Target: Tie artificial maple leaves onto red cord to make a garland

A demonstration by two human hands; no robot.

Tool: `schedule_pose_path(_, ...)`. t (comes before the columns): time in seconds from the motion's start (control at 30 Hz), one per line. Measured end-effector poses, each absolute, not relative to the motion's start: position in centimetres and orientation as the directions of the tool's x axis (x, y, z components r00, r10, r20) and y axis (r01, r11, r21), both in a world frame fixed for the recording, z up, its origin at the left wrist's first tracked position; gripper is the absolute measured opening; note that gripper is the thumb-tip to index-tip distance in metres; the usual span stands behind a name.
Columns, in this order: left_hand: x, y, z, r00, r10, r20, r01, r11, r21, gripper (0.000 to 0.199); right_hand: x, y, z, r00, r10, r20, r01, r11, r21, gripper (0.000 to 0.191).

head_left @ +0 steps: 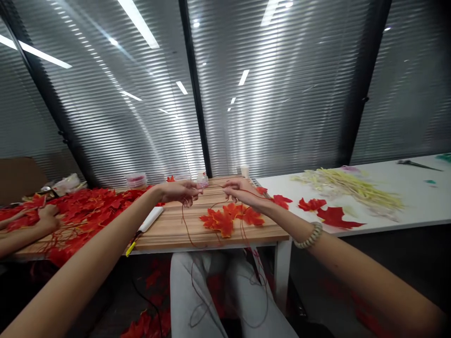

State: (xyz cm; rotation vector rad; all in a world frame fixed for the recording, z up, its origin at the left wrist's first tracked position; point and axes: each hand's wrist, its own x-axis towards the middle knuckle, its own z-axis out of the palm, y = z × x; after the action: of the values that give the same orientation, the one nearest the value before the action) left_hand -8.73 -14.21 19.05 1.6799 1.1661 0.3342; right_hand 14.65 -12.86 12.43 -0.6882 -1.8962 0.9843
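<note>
A thin red cord (186, 227) runs between my hands over the wooden table and hangs in loops down across my lap. My left hand (183, 191) pinches it, fingertips pressed together. Facing it a short way off, my right hand (241, 191) pinches another stretch of the cord, which trails back over the wrist. Below the right hand, several red-orange artificial maple leaves (223, 220) lie on the table. To the left of them rests a white tool with a yellow tip (150, 219), perhaps a glue gun, near my left forearm.
A big heap of red leaves (98, 209) covers the table's left side, where another person's hand (47, 218) works. On the white table (423, 188) at right lie yellow stems (355, 188) and loose red leaves (338, 218). A plastic tub (136, 180) stands behind.
</note>
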Motion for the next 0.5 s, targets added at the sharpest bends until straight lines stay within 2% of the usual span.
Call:
schedule_pose_path(0.23,-13.0,-13.5,15.2,0.493,0.799,-0.344,0.513,0.052,0.857,0.035,17.7,-10.8,10.9,-0.342,0.835,0.431,0.375,0.542,-0.753,0.023)
schedule_pose_path(0.37,-13.2,-12.7,14.0,0.459,0.851,-0.256,0.442,0.032,0.897,0.033,21.4,-11.2,10.9,-0.393,0.832,0.392,0.509,0.552,-0.661,0.020)
schedule_pose_path(0.5,-11.5,-10.7,12.3,0.451,0.876,-0.171,0.410,-0.033,0.912,0.030,24.2,-11.7,11.2,-0.396,0.825,0.402,0.622,0.563,-0.544,0.007)
